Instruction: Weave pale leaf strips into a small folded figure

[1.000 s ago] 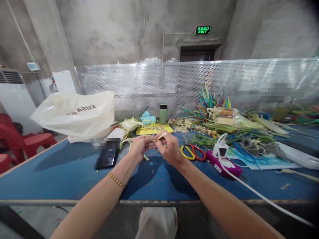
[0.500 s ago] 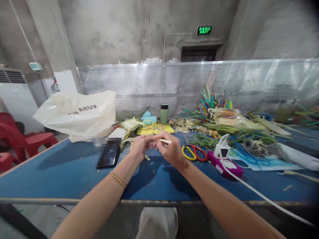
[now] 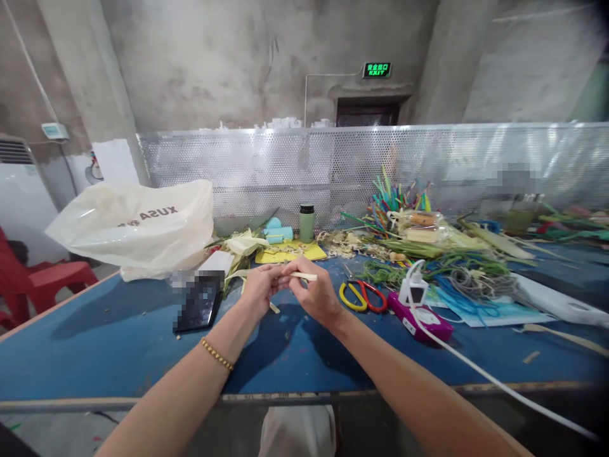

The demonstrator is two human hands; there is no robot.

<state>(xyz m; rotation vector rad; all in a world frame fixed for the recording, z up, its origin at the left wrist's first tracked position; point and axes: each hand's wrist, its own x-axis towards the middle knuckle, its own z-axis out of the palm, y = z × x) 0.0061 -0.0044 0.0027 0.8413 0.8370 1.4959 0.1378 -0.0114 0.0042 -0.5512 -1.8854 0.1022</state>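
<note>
Left hand [image 3: 258,289] and right hand [image 3: 314,297] pinch pale strip [image 3: 305,277] by fingertips, likely because it is thin | place: left of scissors [image 3: 365,297]

1. At the clock's centre, my right hand [image 3: 316,293] pinches a pale flat strip [image 3: 304,277]; my left hand [image 3: 259,291] meets it at the fingertips, its grip partly hidden.
2. At nine o'clock lies a dark-screened phone [image 3: 203,303].
3. At ten, a white plastic bag [image 3: 128,238] slumps on the blue tabletop [image 3: 118,346].
4. At twelve, a green bottle [image 3: 307,228] with a black lid stands by a yellow sheet [image 3: 311,251].
5. At three, yellow-and-red-handled scissors [image 3: 365,298] lie near a purple power strip [image 3: 436,322].
6. At one, a green exit sign [image 3: 377,70] glows.
</note>
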